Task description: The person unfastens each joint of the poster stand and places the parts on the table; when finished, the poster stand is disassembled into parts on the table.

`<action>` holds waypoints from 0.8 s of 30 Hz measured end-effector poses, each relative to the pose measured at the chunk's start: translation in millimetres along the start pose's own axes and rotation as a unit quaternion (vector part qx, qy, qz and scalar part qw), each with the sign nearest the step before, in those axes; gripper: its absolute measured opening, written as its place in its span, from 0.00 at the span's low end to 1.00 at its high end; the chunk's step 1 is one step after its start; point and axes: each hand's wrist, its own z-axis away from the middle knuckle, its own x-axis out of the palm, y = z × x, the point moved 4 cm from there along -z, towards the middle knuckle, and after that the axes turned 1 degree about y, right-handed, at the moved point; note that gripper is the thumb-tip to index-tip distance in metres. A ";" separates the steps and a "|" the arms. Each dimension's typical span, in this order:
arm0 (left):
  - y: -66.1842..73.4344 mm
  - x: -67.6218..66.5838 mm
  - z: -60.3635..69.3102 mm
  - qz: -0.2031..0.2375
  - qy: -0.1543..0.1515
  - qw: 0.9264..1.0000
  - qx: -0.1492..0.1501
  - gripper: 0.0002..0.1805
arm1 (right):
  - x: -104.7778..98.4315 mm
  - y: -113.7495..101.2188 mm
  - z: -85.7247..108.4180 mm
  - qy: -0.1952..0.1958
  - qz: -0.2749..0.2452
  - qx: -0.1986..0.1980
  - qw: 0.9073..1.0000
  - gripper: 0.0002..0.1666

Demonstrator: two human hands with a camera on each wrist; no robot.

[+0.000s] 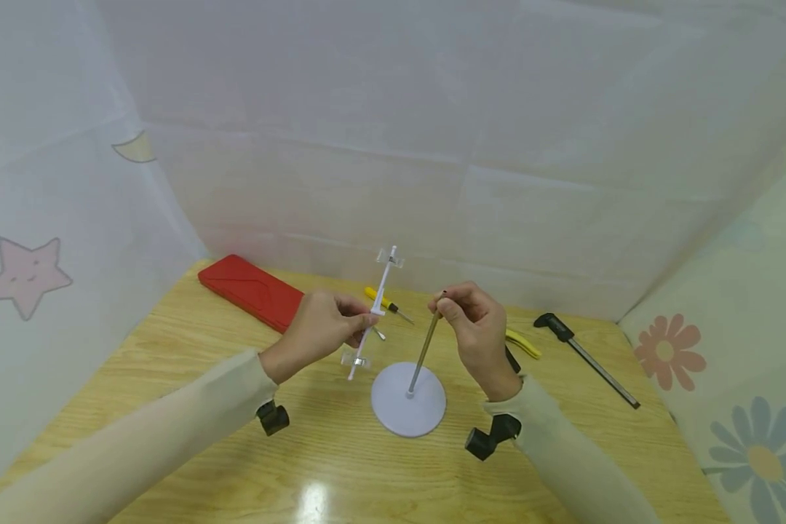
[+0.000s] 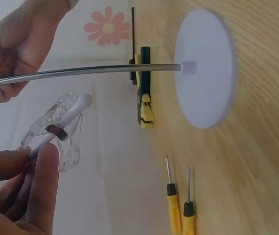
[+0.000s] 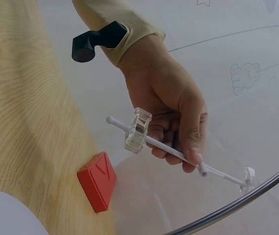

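Note:
My left hand (image 1: pixel 321 324) pinches a thin white bar (image 1: pixel 384 280) near its middle, between thumb and fingers. A clear plastic clip (image 3: pixel 138 129) sits near each end of the bar, and a short socket (image 3: pixel 203 170) sticks out at its centre. To the right, my right hand (image 1: pixel 478 331) pinches the top end of a slim metal rod (image 1: pixel 424 354). That rod rises, slightly bowed, from a small collar on a round white base (image 1: pixel 409 418), which lies flat on the table. Bar and rod are apart in the head view.
Behind the left hand lies a red case (image 1: pixel 242 287). Two yellow-handled screwdrivers (image 2: pixel 174 210) rest on the wooden table (image 1: pixel 340 466). Yellow-and-black pliers (image 2: pixel 146 105) are partly hidden by the right hand in the head view; a black caliper (image 1: pixel 586 355) lies farther right. Pale cloth (image 1: pixel 367 145) hangs behind.

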 end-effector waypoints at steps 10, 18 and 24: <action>-30.7 -3.7 2.1 0.036 -0.008 0.996 -0.083 0.10 | 2.0 2.0 -2.2 -0.003 0.000 -0.001 1.000 0.10; -56.8 7.4 6.4 0.033 -0.023 0.994 -0.103 0.08 | 2.9 0.6 -0.4 -0.005 0.005 0.000 1.000 0.11; -74.6 19.6 9.5 0.043 -0.023 0.991 -0.126 0.07 | 3.2 0.8 -0.9 -0.003 0.005 0.000 1.000 0.12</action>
